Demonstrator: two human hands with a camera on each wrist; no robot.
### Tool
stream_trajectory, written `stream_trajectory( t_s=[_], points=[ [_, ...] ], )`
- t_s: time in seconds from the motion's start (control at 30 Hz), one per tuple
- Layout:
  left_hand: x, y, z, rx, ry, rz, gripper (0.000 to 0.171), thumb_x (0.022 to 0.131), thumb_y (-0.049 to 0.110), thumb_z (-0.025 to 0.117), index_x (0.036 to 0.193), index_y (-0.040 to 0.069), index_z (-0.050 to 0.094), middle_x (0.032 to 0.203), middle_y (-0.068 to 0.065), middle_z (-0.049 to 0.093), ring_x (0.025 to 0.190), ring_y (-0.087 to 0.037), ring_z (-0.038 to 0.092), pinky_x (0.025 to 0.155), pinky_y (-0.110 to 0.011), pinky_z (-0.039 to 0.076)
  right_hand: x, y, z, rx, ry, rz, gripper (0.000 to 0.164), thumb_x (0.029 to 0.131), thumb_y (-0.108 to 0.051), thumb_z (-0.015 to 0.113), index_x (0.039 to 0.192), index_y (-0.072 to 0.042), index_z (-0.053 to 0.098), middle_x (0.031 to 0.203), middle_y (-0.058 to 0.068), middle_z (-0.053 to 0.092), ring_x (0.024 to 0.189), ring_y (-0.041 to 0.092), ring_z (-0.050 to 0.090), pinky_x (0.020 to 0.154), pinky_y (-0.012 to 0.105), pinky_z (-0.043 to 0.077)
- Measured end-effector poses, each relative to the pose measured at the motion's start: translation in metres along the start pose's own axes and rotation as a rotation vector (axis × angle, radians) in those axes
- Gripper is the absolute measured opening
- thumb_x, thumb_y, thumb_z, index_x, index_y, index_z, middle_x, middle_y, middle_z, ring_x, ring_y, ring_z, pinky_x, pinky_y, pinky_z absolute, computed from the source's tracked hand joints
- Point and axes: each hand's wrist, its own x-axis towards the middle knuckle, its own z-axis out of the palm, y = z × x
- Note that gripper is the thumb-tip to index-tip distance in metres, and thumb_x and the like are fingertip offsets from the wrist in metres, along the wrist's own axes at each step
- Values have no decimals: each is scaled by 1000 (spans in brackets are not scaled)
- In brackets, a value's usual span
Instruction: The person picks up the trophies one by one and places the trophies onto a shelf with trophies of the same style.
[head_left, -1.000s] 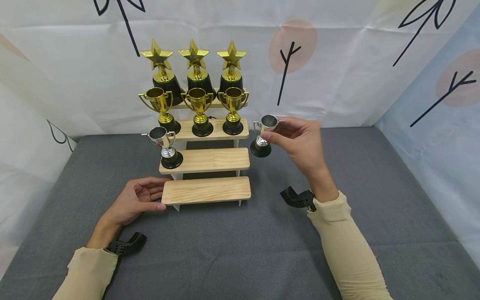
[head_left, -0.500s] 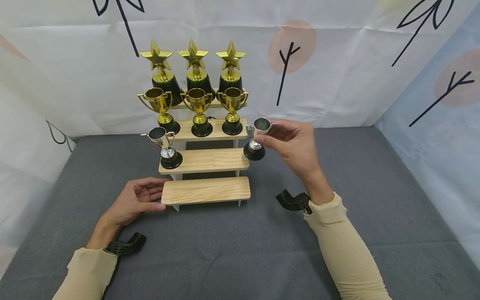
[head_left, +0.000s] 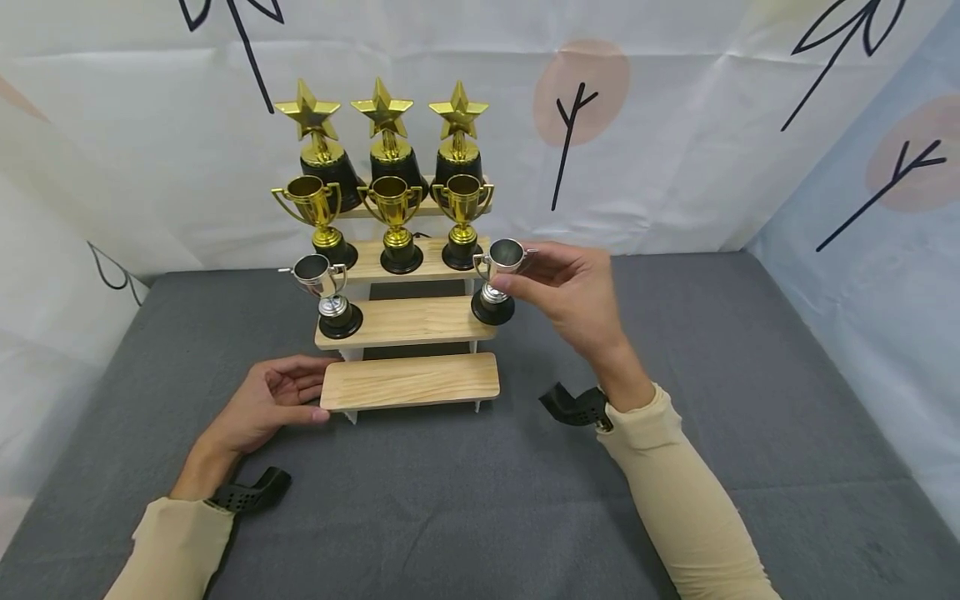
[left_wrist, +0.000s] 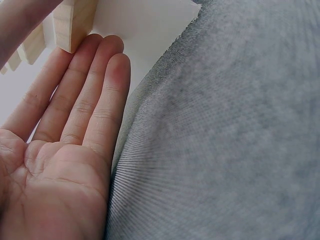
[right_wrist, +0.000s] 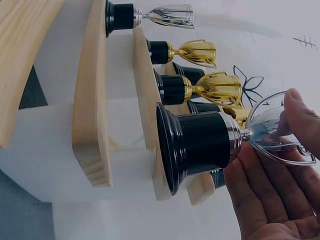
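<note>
My right hand (head_left: 577, 296) pinches a small silver trophy cup (head_left: 504, 254) by its bowl, thumb in front. In the right wrist view the cup's black base (right_wrist: 200, 145) hangs apart from the wooden step (right_wrist: 90, 110) beneath it. The cup is over the right end of the stand's second step from the front. Another silver trophy cup (head_left: 320, 275) stands at that step's left end. On the left, my left hand (head_left: 273, 400) touches the end of the lowest step (head_left: 411, 382), its fingers (left_wrist: 100, 100) nearly straight and thumb at the front corner.
Gold trophy cups (head_left: 393, 200) stand in a row on the third step, gold star trophies (head_left: 382, 112) on the top one behind. Grey cloth (head_left: 465, 500) covers the table. A white printed backdrop (head_left: 675, 150) rises close behind the stand.
My right hand has carried the silver trophy cup leftward and slightly down, from beside the stand to over the second step's right end. The left hand has stayed in place.
</note>
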Motion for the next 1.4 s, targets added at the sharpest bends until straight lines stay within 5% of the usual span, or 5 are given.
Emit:
stream_trajectory(
  t_s=[1.4],
  points=[
    [0,-1,-2,8,6,-9,63,76,-27,70,135,-13,54,131,-6,66,119,-18,65,100,-32,55,40,-16,64,86,-145,-96,24,81,9,81,104,10,74,93,13,76,84,25,74,79,42,63]
  ],
)
